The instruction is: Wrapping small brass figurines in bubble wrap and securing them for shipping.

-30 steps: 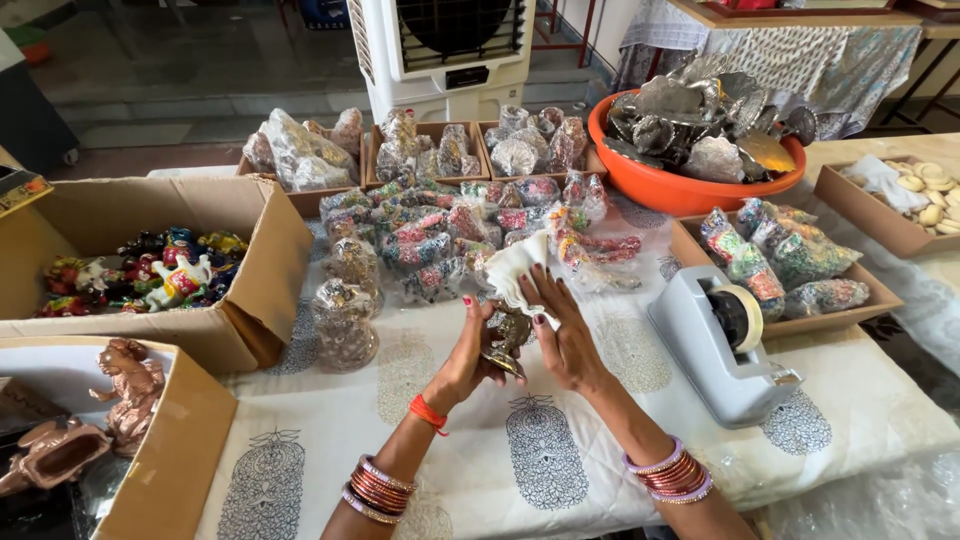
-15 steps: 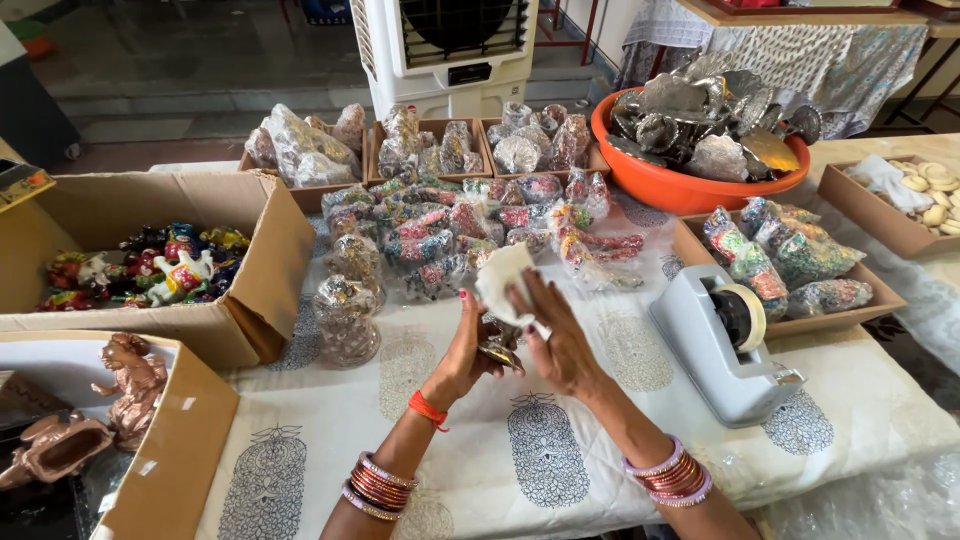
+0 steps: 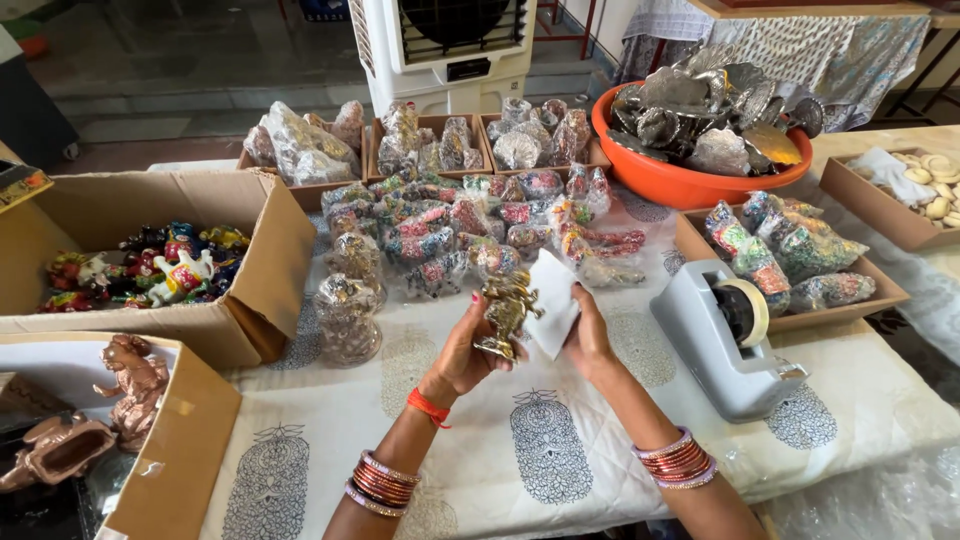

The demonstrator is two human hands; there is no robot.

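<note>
head | left hand [image 3: 468, 350]: 1 gold figurine [image 3: 506, 314] | right hand [image 3: 590, 335]: 1 white wrapper [image 3: 553, 303]

I see a grey tape dispenser [image 3: 728, 340] on the printed tablecloth [image 3: 560, 460]. Behind it sits an orange bowl [image 3: 690, 180]; far left of it, a cardboard box [image 3: 265, 265] of painted figurines [image 3: 150, 262].

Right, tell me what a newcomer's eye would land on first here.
First, the gold figurine at the centre, held up in the left hand, with the right hand pressing a white sheet beside it. Then the orange basin of silvery pieces at upper right, and the grey tape dispenser right of the hands.
</note>
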